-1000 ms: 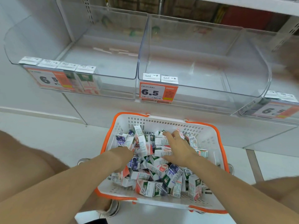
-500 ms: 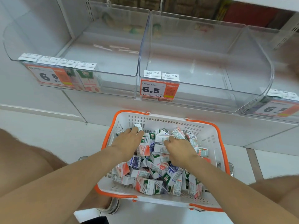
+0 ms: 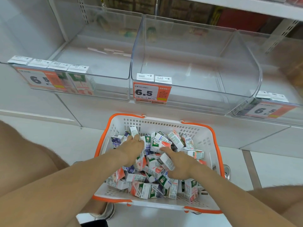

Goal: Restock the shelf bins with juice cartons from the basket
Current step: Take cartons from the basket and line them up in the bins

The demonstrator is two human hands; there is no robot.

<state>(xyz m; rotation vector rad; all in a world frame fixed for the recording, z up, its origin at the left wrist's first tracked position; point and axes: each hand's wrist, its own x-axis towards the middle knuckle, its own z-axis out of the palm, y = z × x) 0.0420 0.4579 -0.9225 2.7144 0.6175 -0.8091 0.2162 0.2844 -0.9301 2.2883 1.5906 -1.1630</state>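
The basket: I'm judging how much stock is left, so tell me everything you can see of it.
The basket is white plastic with slotted walls and orange handles folded down on its rim. It sits low in front of the clear shelf bins; what it rests on is hidden. It holds a loose heap of small juice cartons. The left hand and right hand reach into it, each apparently gripping one.

Orange price tag (image 3: 151, 92) on the middle bin (image 3: 205, 89) reads 6.5, sharp; left tag (image 3: 41, 79) shows 6 and 5; right tag (image 3: 268, 110) 6.5, blurred; 100% on a carton (image 3: 148, 139) in the basket (image 3: 164, 120); finer print unreadable.
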